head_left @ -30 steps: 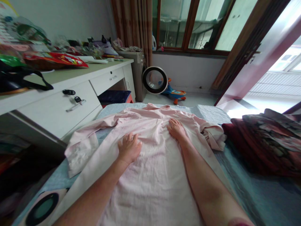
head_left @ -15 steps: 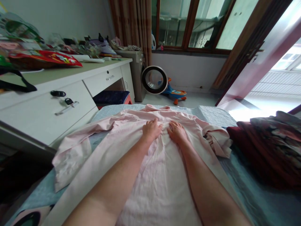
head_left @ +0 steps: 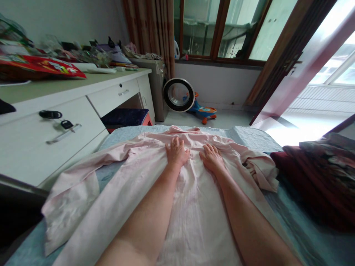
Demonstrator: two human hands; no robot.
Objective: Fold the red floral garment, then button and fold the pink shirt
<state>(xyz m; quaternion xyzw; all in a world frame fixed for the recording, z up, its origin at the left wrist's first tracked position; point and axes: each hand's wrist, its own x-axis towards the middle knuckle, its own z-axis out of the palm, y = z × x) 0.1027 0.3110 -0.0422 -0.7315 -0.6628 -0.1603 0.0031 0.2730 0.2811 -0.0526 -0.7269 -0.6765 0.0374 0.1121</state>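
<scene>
Now your pink shirt (head_left: 191, 207) lies spread flat, back up, along the light blue bedspread (head_left: 249, 133), collar end away from you. Both your hands press on its upper back, just below the collar: your left hand (head_left: 176, 151) palm down with fingers together and extended, your right hand (head_left: 212, 158) palm down beside it, fingers slightly spread — neither grips anything. A second ago your left hand sat lower and further left on the cloth, well apart from the right; half a second ago it had slid up next to it, and it now rests a little nearer the collar, a narrow strip of fabric between the two hands. Your right hand has barely shifted.

One sleeve (head_left: 83, 184) trails off to the left over the bed's edge, lying much as before; the other sleeve (head_left: 260, 168) is bunched in a heap to the right, just beside a dark red patterned blanket (head_left: 318, 177).

Left of the bed stands a white desk (head_left: 83, 99) with keys (head_left: 59, 120) hanging at a drawer and a red snack bag (head_left: 41, 66) on top. Beyond the bed's far end — on the floor below the window — sit a round fan (head_left: 179, 95) and a blue toy car (head_left: 203, 110).
</scene>
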